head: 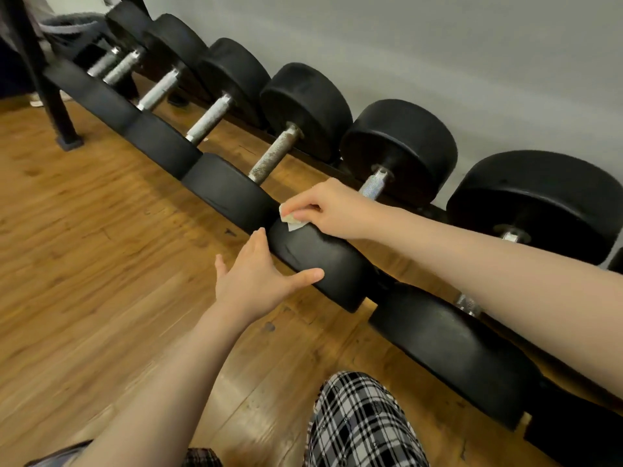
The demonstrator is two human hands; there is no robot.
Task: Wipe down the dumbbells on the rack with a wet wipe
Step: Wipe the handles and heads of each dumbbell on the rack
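Note:
A row of black dumbbells with knurled metal handles lies on a low black rack (340, 168), running from upper left to lower right. My right hand (332, 210) pinches a small folded wet wipe (291, 220) against the top of the near head of one dumbbell (323, 261). My left hand (258, 278) rests flat on the front face of that same head, fingers spread and thumb lying across it. That dumbbell's handle (374, 185) shows just behind my right hand.
The floor (101, 247) is brown wood planks. A grey wall (438, 62) stands right behind the rack. A black rack leg (55, 106) rises at the far left. My knee in plaid fabric (357, 419) is at the bottom centre.

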